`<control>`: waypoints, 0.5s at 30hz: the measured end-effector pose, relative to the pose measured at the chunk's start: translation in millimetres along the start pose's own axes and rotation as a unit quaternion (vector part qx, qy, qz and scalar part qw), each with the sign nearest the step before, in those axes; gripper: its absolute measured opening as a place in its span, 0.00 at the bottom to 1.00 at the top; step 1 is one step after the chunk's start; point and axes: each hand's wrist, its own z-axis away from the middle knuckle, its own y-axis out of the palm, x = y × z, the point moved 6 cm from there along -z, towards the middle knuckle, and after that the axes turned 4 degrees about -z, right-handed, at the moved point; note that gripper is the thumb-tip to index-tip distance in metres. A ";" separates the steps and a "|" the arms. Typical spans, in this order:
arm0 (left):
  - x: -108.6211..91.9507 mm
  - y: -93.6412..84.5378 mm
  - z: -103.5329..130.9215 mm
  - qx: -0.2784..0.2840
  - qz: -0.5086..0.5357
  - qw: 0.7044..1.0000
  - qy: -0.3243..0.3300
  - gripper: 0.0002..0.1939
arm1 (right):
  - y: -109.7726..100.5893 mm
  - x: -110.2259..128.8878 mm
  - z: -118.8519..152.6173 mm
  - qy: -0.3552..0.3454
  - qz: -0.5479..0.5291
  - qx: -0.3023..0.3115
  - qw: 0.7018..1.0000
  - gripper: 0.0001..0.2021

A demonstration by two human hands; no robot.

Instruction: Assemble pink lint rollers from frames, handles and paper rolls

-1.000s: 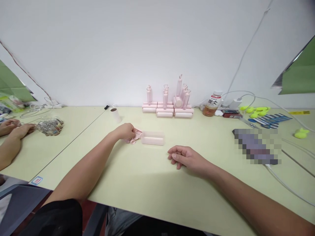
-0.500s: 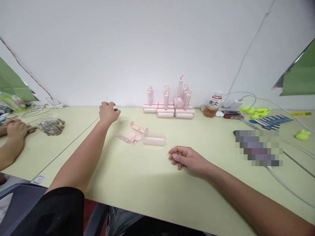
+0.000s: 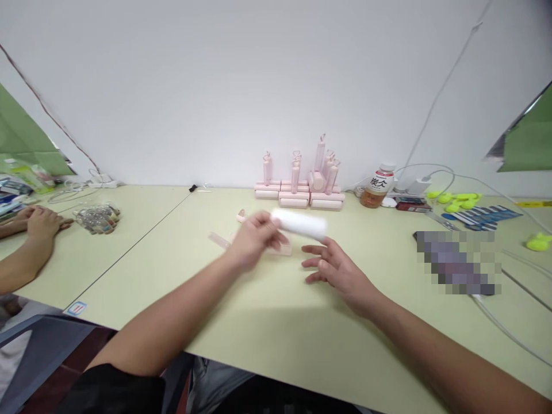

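Evidently, just to the near right of the white roll (image 3: 301, 223), the right hand (image 3: 334, 267) is held with its fingers parted and slightly curled, nothing being gripped; its upper fingertips are brought so close to the roll's right end that contact cannot be told. The white roll is pinched at its left end between the thumb and fingers of the left hand (image 3: 256, 238), and is held above the worktop (image 3: 259, 322), tilted slightly down to the right, its outline blurred. Under the roll, a pale pink casing (image 3: 280, 249) is partly covered by the left hand. To the left of the roll, a narrow clear pink piece (image 3: 219, 240) is laid flat. Well to the right of the roll, a dark flat object (image 3: 457, 261) is masked by pixelation. Far to the left of the roll, a co-worker's hands (image 3: 43, 221) are rested near some clear-wrapped items (image 3: 97, 218). Beyond the roll, pink rollers (image 3: 294, 198) are stacked by the wall (image 3: 172, 103), with upright pink tubes (image 3: 295, 177) set on them; beyond it to the right, an amber bottle (image 3: 377, 185) is stood upright
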 end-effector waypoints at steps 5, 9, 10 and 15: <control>23.1 53.5 36.2 0.192 -0.113 0.972 -0.080 0.21 | -19.9 17.2 3.0 -0.110 0.009 -0.066 0.992 0.28; -3.0 -11.6 14.3 0.034 -0.452 0.889 0.064 0.11 | -33.1 19.7 0.4 -0.102 0.022 -0.137 0.985 0.23; -4.4 -30.3 7.9 0.004 -0.514 0.856 0.055 0.10 | -33.3 18.7 -0.2 -0.086 0.024 -0.147 0.985 0.24; 14.4 -79.5 -11.9 0.015 -0.634 0.773 -0.021 0.16 | -24.2 20.3 1.0 -0.072 0.063 -0.135 0.986 0.28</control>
